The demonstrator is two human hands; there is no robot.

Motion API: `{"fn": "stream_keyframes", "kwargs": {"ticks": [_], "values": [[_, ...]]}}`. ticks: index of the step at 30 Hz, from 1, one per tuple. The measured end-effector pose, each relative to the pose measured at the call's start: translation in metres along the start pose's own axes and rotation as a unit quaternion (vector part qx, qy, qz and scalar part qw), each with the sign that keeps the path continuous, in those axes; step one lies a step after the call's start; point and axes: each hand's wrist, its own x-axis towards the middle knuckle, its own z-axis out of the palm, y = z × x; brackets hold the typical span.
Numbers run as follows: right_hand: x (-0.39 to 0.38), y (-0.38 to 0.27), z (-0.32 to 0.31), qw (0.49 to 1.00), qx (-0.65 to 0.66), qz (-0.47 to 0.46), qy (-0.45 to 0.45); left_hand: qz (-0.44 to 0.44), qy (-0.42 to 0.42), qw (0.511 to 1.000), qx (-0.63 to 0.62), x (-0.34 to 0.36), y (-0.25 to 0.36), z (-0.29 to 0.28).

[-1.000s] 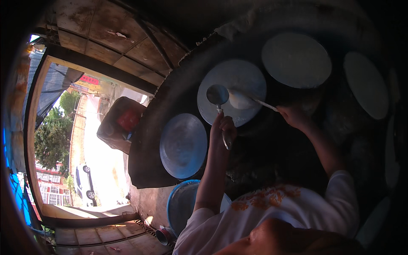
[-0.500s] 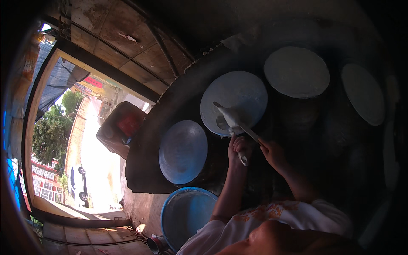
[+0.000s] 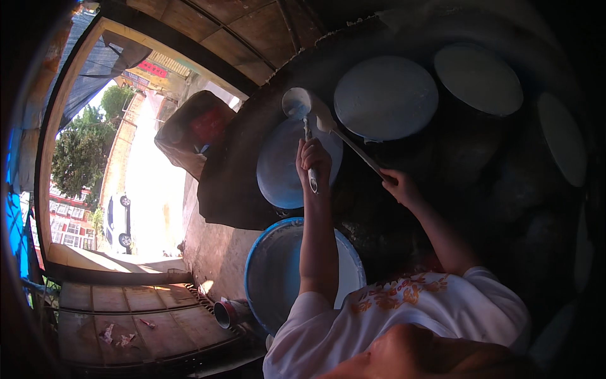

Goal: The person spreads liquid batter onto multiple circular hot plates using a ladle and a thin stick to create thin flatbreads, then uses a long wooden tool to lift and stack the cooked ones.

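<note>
Dark worktop [image 3: 237,189], two hands [image 3: 314,156], two utensils [image 3: 296,103]

Left hand [image 3: 314,158]: now over the leftmost round plate [image 3: 276,169], no longer its neighbour plate [image 3: 386,98].
Ladle [image 3: 297,103]: now at the leftmost plate's far edge.
Paddle [image 3: 324,119]: also shifted leftward.
Right hand [image 3: 401,187]: farther from the left.

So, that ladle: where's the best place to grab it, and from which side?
Probably by its handle, coming from the person's side, as the left hand does. The long, slim handle points back toward the person, so fingers can wrap round it. The wide, round bowl sits at the far end, a clumsier grip.
</note>
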Motion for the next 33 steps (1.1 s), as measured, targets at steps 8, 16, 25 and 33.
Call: {"fn": "stream_keyframes", "kwargs": {"ticks": [8, 16, 25, 33], "values": [[0.063, 0.006, 0.037, 0.981, -0.1, -0.167, 0.012, 0.074, 0.005, 0.996, 0.057, -0.019, 0.072, -0.01], [0.028, -0.026, 0.008, 0.98, -0.086, -0.049, -0.173, 0.077, 0.039, 0.993, 0.085, -0.013, 0.101, -0.006], [0.064, -0.04, 0.022, 0.974, 0.127, 0.162, -0.091, 0.111, 0.038, 0.982, 0.147, 0.0, 0.113, 0.002], [0.102, -0.012, 0.054, 0.996, -0.072, -0.012, -0.051, 0.141, 0.06, 0.975, 0.16, -0.037, 0.107, 0.026]]}}
